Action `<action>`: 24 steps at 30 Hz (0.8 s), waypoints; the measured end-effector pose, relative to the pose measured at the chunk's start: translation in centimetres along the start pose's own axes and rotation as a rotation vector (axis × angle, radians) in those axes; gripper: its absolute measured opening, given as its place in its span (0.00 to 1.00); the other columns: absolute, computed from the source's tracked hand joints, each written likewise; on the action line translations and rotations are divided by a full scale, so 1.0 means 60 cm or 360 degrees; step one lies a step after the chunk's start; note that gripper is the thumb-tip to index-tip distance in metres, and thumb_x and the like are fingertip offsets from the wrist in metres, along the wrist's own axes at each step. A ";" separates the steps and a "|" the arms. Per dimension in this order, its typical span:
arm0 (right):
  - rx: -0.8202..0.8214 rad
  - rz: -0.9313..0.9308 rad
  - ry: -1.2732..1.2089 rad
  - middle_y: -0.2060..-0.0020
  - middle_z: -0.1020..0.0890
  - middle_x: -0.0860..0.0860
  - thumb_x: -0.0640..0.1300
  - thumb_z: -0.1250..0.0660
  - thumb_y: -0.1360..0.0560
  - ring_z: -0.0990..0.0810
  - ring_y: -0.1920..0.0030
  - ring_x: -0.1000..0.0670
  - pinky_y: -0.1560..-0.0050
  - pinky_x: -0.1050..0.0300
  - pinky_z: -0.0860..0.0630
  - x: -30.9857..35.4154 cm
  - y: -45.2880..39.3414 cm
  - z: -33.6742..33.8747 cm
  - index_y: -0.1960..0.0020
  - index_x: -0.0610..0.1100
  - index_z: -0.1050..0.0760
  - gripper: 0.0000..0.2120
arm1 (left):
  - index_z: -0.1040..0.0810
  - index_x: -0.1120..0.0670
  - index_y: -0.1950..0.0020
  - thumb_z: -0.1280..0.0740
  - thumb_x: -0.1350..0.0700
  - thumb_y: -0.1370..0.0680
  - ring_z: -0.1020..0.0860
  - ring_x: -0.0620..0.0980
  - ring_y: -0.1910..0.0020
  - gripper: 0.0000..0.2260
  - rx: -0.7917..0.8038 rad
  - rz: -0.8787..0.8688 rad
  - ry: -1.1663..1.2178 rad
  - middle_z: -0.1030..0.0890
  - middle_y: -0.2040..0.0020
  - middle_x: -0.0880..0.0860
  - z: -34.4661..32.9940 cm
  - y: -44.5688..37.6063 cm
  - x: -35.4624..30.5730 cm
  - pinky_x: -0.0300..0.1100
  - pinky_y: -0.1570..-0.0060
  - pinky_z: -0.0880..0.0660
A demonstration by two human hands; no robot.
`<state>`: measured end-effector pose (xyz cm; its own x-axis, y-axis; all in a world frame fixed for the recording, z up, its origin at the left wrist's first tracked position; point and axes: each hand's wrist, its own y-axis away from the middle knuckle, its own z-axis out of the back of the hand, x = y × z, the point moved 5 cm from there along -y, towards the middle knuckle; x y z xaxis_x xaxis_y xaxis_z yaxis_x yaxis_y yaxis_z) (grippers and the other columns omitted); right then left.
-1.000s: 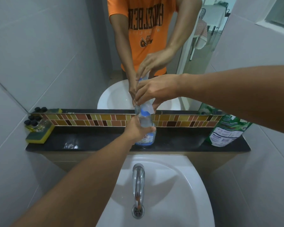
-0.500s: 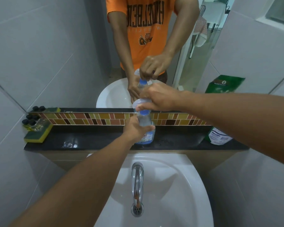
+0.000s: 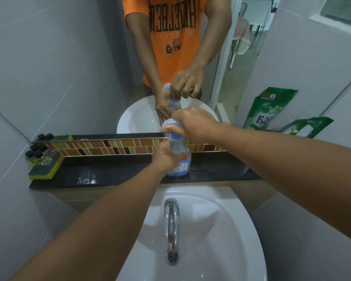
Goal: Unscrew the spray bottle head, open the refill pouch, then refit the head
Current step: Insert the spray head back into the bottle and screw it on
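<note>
Grey tiled walls [image 3: 49, 57] enclose a narrow black shelf [image 3: 114, 175] that runs below a mirror [image 3: 109, 78] and a strip of brown and yellow mosaic tiles [image 3: 109, 148]. Below the shelf's front edge sits a white basin [image 3: 221, 230] with a chrome tap [image 3: 171, 216] and a drain [image 3: 172, 256].

The spray bottle [image 3: 179, 159] stands upright near the middle of the shelf, close to the front edge. Its body is clear, with a blue and white label on the lower part. The left hand [image 3: 164, 157] is wrapped around the bottle body from the left side, fingers closed on it. The right hand [image 3: 193, 124] is closed over the spray head [image 3: 170, 128] at the top of the bottle, with the thumb on the near side just above the blue collar [image 3: 175, 136]. Whether the head is fully seated on the neck or already loose cannot be told.

The green refill pouch [image 3: 308, 128] leans at the right end of the shelf, well apart from the bottle; its lower part is hidden behind the right forearm. Its reflection appears in the mirror just beside it.

At the left end of the shelf lies a yellow and green sponge [image 3: 45, 169], with several small black-capped bottles [image 3: 36, 154] on it and behind it. Small water drops [image 3: 199, 171] lie on the shelf just right of the bottle base.

The mirror shows the person's orange shirt [image 3: 176, 33] and both hands on the bottle.
</note>
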<state>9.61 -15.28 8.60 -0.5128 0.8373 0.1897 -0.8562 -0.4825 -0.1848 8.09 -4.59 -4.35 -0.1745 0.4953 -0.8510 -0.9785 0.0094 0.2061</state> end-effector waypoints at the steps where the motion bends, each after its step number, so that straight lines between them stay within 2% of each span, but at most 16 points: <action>1: -0.0006 -0.0006 0.0033 0.60 0.21 0.52 0.70 0.40 0.23 0.23 0.63 0.53 0.63 0.55 0.27 0.000 0.000 0.000 0.56 0.53 0.26 0.21 | 0.23 0.50 0.39 0.20 0.45 0.30 0.19 0.53 0.46 0.24 -0.0001 0.0004 0.0001 0.17 0.45 0.51 0.000 0.000 0.001 0.47 0.52 0.25; 4: -0.0055 -0.0026 0.0099 0.60 0.21 0.52 0.70 0.40 0.23 0.24 0.64 0.54 0.67 0.58 0.35 0.002 0.000 0.000 0.56 0.53 0.25 0.21 | 0.23 0.50 0.40 0.20 0.45 0.30 0.19 0.53 0.46 0.23 -0.0006 0.0006 0.0019 0.17 0.45 0.51 -0.002 -0.001 0.000 0.48 0.50 0.24; 7: -0.0055 -0.0049 0.0065 0.58 0.20 0.51 0.69 0.39 0.22 0.22 0.61 0.52 0.65 0.58 0.33 0.005 0.001 -0.005 0.50 0.49 0.21 0.23 | 0.23 0.50 0.40 0.20 0.46 0.31 0.19 0.54 0.46 0.23 -0.0017 0.0010 0.0021 0.17 0.45 0.51 -0.001 0.002 -0.001 0.49 0.49 0.24; 11: 0.0057 -0.0102 0.0030 0.56 0.22 0.52 0.68 0.42 0.21 0.24 0.60 0.53 0.61 0.56 0.31 0.007 0.004 -0.002 0.51 0.53 0.27 0.19 | 0.23 0.50 0.41 0.19 0.48 0.31 0.20 0.53 0.46 0.23 0.0008 0.0017 0.0037 0.18 0.46 0.50 0.000 0.003 -0.007 0.48 0.51 0.25; 12: 0.0132 -0.0121 -0.0014 0.53 0.22 0.51 0.70 0.47 0.20 0.23 0.58 0.53 0.58 0.54 0.29 0.005 0.006 0.001 0.50 0.54 0.27 0.21 | 0.23 0.50 0.41 0.19 0.48 0.31 0.20 0.54 0.45 0.23 0.0013 0.0034 0.0058 0.17 0.46 0.50 0.001 0.003 -0.007 0.49 0.49 0.24; 14: 0.0194 -0.0269 -0.0310 0.40 0.20 0.47 0.71 0.58 0.19 0.21 0.42 0.47 0.46 0.49 0.30 -0.007 0.012 0.013 0.37 0.53 0.23 0.33 | 0.23 0.50 0.41 0.19 0.50 0.31 0.20 0.54 0.44 0.22 0.0025 0.0069 0.0111 0.17 0.44 0.51 0.001 0.005 -0.006 0.53 0.44 0.23; 15: 0.0113 -0.0391 -0.0507 0.35 0.21 0.46 0.69 0.61 0.19 0.24 0.35 0.45 0.41 0.47 0.31 -0.018 0.016 0.024 0.33 0.52 0.24 0.35 | 0.23 0.49 0.41 0.19 0.50 0.31 0.20 0.54 0.43 0.22 0.0034 0.0071 0.0121 0.17 0.43 0.51 0.001 0.006 -0.006 0.54 0.42 0.23; 16: -0.0036 -0.0495 -0.0638 0.35 0.20 0.45 0.67 0.61 0.18 0.24 0.35 0.44 0.39 0.46 0.31 -0.034 0.021 0.035 0.34 0.51 0.23 0.35 | 0.23 0.49 0.40 0.19 0.50 0.30 0.20 0.53 0.43 0.22 0.0042 0.0064 0.0120 0.18 0.43 0.50 0.001 0.007 -0.005 0.55 0.41 0.24; 18: -0.0274 -0.0622 -0.0673 0.46 0.17 0.47 0.63 0.60 0.16 0.20 0.44 0.45 0.43 0.46 0.27 -0.063 0.041 0.047 0.41 0.48 0.20 0.32 | 0.25 0.47 0.41 0.20 0.49 0.29 0.21 0.52 0.44 0.21 0.0052 0.0041 0.0124 0.19 0.44 0.49 0.000 0.009 -0.006 0.53 0.42 0.25; 19: -0.0279 -0.0653 -0.0639 0.49 0.17 0.48 0.62 0.59 0.16 0.20 0.47 0.46 0.46 0.47 0.26 -0.074 0.054 0.044 0.42 0.48 0.21 0.31 | 0.25 0.46 0.42 0.20 0.49 0.29 0.22 0.51 0.45 0.20 0.0059 0.0032 0.0135 0.19 0.45 0.48 0.000 0.011 -0.007 0.52 0.44 0.25; 22: -0.0072 -0.0696 -0.0521 0.50 0.18 0.49 0.62 0.58 0.16 0.21 0.51 0.48 0.52 0.50 0.28 -0.102 0.093 0.010 0.44 0.50 0.23 0.27 | 0.25 0.46 0.41 0.21 0.50 0.28 0.22 0.50 0.44 0.20 0.0066 0.0006 0.0188 0.20 0.47 0.45 -0.002 0.021 -0.008 0.50 0.46 0.27; 24: 0.0063 -0.0731 -0.0499 0.48 0.18 0.47 0.59 0.52 0.15 0.22 0.52 0.50 0.57 0.52 0.30 -0.119 0.112 -0.022 0.47 0.51 0.25 0.20 | 0.25 0.47 0.39 0.22 0.50 0.27 0.22 0.50 0.43 0.21 0.0056 -0.0013 0.0227 0.20 0.46 0.45 -0.002 0.028 -0.008 0.49 0.45 0.26</action>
<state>7.59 -24.17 4.73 -0.0755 0.8502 0.5210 -0.9947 -0.1005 0.0199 6.50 -4.91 -3.67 -0.1832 0.3665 -0.9122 -0.9759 0.0445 0.2138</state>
